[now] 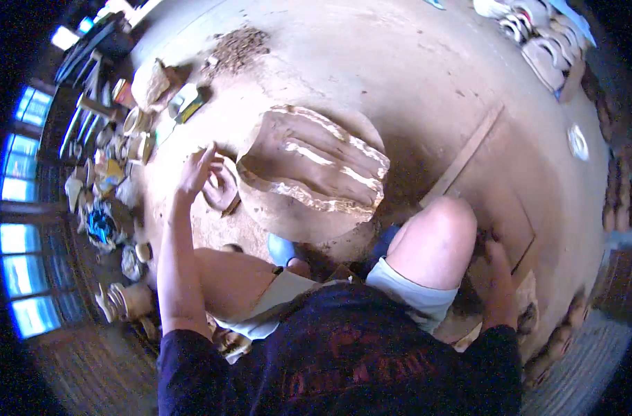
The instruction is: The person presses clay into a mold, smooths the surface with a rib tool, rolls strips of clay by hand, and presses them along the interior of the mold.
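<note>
Clay form [316,159] is resting untouched; I am advising light handling, left hand [199,172] spreading fingers by bowl [224,202], right hand [495,246] fingers being unreadable

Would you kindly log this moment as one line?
left hand: at dish, contact unclear | right hand: beside right knee, grip unclear | grooved block: on round stand

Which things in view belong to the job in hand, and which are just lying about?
Seemingly in use:
hollow brown piece
round support beneath it
round dish by the left hand

Seemingly lying about:
brown crumbled heap
white ring-shaped item

Whether the right hand holds anything is unclear.
</note>
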The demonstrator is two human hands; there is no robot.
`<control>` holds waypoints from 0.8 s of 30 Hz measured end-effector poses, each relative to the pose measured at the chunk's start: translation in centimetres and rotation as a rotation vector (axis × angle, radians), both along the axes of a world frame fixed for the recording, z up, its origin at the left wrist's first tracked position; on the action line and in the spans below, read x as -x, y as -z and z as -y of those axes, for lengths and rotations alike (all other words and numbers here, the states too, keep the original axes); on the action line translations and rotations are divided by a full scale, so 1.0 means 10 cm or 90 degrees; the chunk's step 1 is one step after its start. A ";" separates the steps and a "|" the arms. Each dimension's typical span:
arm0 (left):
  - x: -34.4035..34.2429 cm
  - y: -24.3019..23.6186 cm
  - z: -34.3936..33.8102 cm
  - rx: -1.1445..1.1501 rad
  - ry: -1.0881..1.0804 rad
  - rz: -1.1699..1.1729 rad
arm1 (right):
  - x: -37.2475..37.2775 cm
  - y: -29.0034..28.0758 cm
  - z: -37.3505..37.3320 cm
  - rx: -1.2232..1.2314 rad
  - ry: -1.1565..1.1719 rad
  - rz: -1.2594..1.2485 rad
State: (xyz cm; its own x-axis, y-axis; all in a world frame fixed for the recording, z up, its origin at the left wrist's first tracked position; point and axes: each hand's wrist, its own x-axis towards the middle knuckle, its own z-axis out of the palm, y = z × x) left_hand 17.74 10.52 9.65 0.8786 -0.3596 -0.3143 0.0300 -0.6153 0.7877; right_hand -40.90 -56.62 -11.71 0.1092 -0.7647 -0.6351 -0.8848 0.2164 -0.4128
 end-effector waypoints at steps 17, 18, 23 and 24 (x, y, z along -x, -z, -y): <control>1.90 -0.86 2.31 0.623 0.004 -0.090 | -2.60 -2.68 -2.18 0.296 0.189 0.878; 1.98 -0.83 2.43 0.658 -0.010 -0.151 | -2.74 -2.67 -2.67 0.267 0.134 0.921; 2.06 -0.96 2.01 0.782 0.087 -0.479 | -2.75 -3.13 -3.42 0.289 -0.571 0.762; 2.24 -0.91 2.07 0.808 0.125 -0.407 | -2.79 -3.12 -3.42 0.160 -0.503 0.747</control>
State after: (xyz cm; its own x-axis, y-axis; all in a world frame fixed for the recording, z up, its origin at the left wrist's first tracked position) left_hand -4.68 -10.16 18.76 0.6156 -0.7880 -0.0098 0.5808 0.4452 0.6816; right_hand -13.04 -22.41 19.47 0.9064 -0.3341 0.2585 0.1359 -0.3487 -0.9273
